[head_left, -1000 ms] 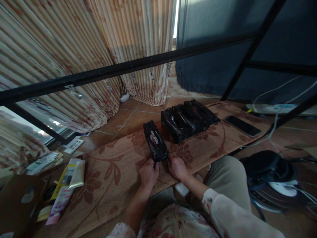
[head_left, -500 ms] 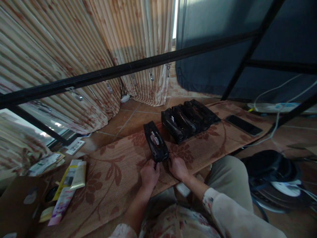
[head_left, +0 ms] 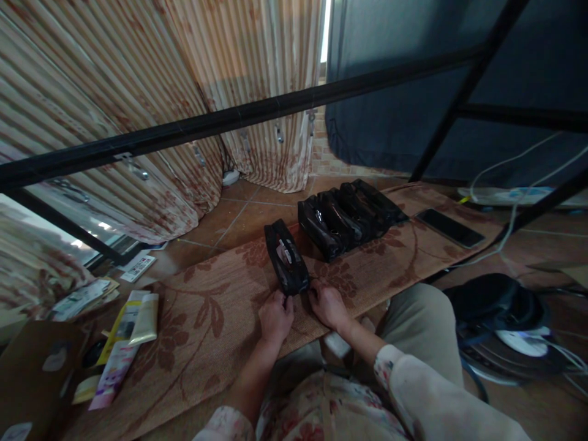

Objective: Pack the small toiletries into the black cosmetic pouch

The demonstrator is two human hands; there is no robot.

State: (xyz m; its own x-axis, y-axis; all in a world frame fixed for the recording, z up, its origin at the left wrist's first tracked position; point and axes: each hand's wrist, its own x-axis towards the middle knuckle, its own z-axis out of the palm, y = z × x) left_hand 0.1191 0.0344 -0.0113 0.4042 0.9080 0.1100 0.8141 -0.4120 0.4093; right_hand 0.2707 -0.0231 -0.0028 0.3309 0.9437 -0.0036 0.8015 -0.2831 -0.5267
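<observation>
A small black zip pouch (head_left: pixel 287 263) lies on the patterned cloth in front of me, its top slightly parted, with something pinkish and white showing in the gap. My left hand (head_left: pixel 276 318) is closed at the pouch's near left corner, thumb and fingers pinched together. At the near right corner, my right hand (head_left: pixel 327 306) has its curled fingers against the pouch. The fingertips of both hands are partly hidden. Just beyond to the right, several similar black pouches (head_left: pixel 344 220) stand side by side in a row.
A phone (head_left: pixel 450 228) lies at the cloth's right end. On the left are a pink-and-white tube (head_left: pixel 111 375), a cream tube (head_left: pixel 145 320) and a brown box (head_left: pixel 37 373). A black metal bar (head_left: pixel 257 111) crosses beyond the bench. A white cable (head_left: pixel 512 220) hangs at right.
The view has shifted slightly, so everything sits a little higher in the picture. Both hands stay at the near end of the pouch, with little visible movement.
</observation>
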